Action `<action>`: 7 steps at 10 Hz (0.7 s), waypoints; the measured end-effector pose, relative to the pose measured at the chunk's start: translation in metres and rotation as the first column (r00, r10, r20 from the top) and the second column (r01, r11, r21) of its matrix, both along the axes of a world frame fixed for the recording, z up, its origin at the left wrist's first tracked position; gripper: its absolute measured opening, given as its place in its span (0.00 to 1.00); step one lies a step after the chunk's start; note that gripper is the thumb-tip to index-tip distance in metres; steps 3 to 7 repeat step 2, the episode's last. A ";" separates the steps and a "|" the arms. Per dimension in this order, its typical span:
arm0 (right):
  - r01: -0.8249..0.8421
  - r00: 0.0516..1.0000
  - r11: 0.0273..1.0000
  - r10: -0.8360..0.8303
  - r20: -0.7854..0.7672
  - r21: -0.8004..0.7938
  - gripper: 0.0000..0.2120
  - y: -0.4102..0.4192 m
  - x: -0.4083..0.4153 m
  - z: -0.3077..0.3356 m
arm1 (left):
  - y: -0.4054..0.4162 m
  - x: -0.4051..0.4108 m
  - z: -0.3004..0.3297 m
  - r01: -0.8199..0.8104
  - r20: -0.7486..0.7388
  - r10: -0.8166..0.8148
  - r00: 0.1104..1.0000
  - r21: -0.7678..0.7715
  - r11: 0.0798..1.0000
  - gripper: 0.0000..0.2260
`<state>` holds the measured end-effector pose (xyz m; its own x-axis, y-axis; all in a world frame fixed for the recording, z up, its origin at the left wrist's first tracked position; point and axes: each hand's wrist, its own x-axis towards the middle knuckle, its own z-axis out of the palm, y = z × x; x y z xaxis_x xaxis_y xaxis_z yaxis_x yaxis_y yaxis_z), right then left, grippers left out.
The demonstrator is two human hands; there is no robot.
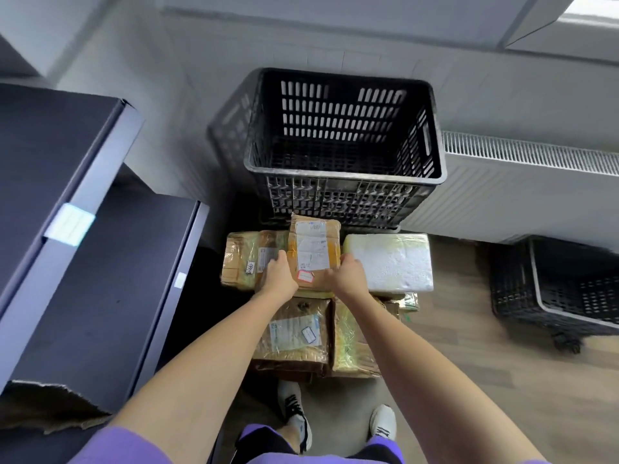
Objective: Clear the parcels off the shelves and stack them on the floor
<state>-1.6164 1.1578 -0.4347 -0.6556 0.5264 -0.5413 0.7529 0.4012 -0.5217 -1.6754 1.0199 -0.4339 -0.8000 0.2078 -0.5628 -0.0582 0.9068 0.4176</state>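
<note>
A brown cardboard parcel (313, 249) with white labels lies on top of the floor stack, just in front of the black crate. My left hand (278, 273) grips its left edge and my right hand (349, 275) grips its right edge. Beneath and around it lie other parcels: a taped brown one (246, 259) to the left, a white foam-wrapped one (390, 261) to the right, a labelled brown one (294, 333) nearer me, and a yellowish taped one (351, 343) beside that. The dark shelves (100, 279) stand at my left.
A black slatted crate (341, 169) stands against the wall behind the stack. Another black crate on wheels (562, 296) sits at the right. A white radiator (522, 182) runs along the wall. Torn cardboard (50, 406) lies on the lower shelf. My shoes (294, 413) are just behind the stack.
</note>
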 end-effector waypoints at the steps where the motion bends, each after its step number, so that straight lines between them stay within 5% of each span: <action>1: -0.072 0.997 0.997 0.072 -0.033 -0.001 0.20 0.003 0.004 0.023 | -0.001 0.008 0.025 -0.013 -0.042 0.014 0.999 0.033 0.999 0.18; 2: -0.186 0.979 0.983 0.185 -0.082 -0.006 0.21 0.005 0.014 0.037 | 0.003 0.020 0.051 -0.032 -0.096 0.038 0.995 0.062 0.998 0.17; 7: -0.186 0.979 0.983 0.185 -0.082 -0.006 0.21 0.005 0.014 0.037 | 0.003 0.020 0.051 -0.032 -0.096 0.038 0.995 0.062 0.998 0.17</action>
